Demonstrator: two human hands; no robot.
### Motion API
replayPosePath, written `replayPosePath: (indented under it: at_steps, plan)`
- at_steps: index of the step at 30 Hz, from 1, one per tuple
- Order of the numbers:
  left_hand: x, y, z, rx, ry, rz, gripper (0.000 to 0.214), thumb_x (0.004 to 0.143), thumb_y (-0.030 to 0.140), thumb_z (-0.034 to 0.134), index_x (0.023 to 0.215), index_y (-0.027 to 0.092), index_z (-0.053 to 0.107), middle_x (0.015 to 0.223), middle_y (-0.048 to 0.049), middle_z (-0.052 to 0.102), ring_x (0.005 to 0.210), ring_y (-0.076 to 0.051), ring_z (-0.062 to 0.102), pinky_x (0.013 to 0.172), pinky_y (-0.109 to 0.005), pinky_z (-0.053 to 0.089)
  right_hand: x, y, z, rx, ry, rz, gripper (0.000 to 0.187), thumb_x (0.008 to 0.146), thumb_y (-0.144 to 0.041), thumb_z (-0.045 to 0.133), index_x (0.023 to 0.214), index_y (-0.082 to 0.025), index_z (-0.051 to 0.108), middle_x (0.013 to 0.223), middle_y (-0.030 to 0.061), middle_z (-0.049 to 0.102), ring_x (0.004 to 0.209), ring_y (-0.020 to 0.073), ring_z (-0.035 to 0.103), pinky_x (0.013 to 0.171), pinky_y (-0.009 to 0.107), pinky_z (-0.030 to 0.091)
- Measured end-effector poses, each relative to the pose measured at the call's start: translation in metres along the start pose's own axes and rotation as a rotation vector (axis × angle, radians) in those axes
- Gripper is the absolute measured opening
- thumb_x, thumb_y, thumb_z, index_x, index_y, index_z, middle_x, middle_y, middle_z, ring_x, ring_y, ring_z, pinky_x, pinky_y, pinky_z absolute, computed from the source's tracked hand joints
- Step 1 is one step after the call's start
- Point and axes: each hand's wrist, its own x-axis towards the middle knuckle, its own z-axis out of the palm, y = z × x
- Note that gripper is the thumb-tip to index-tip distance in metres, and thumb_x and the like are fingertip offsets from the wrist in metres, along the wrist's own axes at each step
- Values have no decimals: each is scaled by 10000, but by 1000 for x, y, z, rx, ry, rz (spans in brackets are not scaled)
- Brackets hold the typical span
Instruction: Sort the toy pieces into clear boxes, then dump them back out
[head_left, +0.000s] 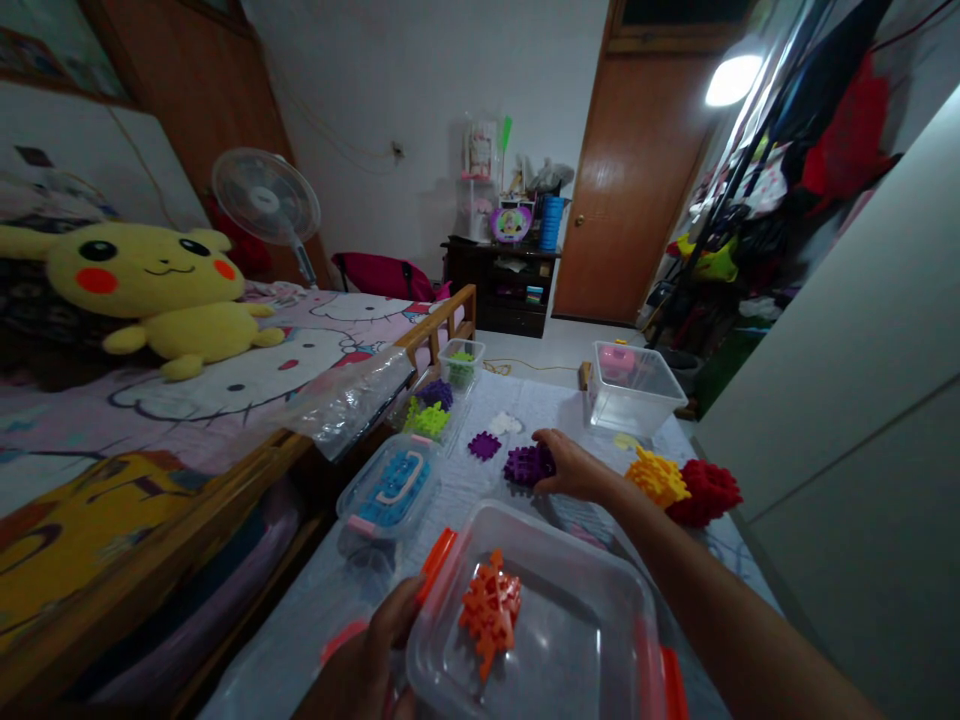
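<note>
My left hand (382, 640) is closed on the left side of a clear plastic box (570, 545), near its orange clip. Several orange toothed plastic pieces (491, 612) lie inside, toward the box's left. Farther out, my right hand (566, 466) has its fingers closed around the right side of a cluster of purple interlocking pieces (523, 466). A flat purple piece (484, 446) rests just left of that cluster, with some white pieces (505, 424) behind it. Yellow pieces (658, 478) and red pieces (709, 493) are bunched beyond my right forearm.
A lidded box of blue pieces (397, 485) stands left on the table. Behind it are lime-green pieces (427, 418), dark purple pieces (435, 395) and a small clear tub (461, 362). A larger clear bin (634, 390) stands at the far right. The bed's wooden rail (300, 450) borders the left.
</note>
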Motion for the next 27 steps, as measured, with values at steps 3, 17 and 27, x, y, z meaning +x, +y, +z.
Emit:
replayPosePath:
  at_steps: [3,17,27]
  plan:
    - [10,-5,5,-40,-34,45,832,814,224,485,1549,265,96,1336,-60,623,1080,-201,681,864,-254,577,-1,0,-1,-14,31,-11,626,623,-212,797,1182,-127,530,1127,115,576,1004,238,581,893,351,456]
    - [39,22,-31,142,-25,88,871,763,675,629,1488,289,337,1352,-124,529,1200,-300,553,990,-402,487,0,5,-2,-64,61,-75,510,648,-216,787,1112,-157,581,1066,81,592,950,214,579,851,324,447]
    - [55,36,-20,-126,-42,217,615,935,621,386,1457,295,384,1515,-86,426,1432,-284,327,1156,-473,315,9,-19,-15,-135,4,-143,572,630,-264,825,1146,-162,602,1136,107,562,1024,246,567,914,355,443]
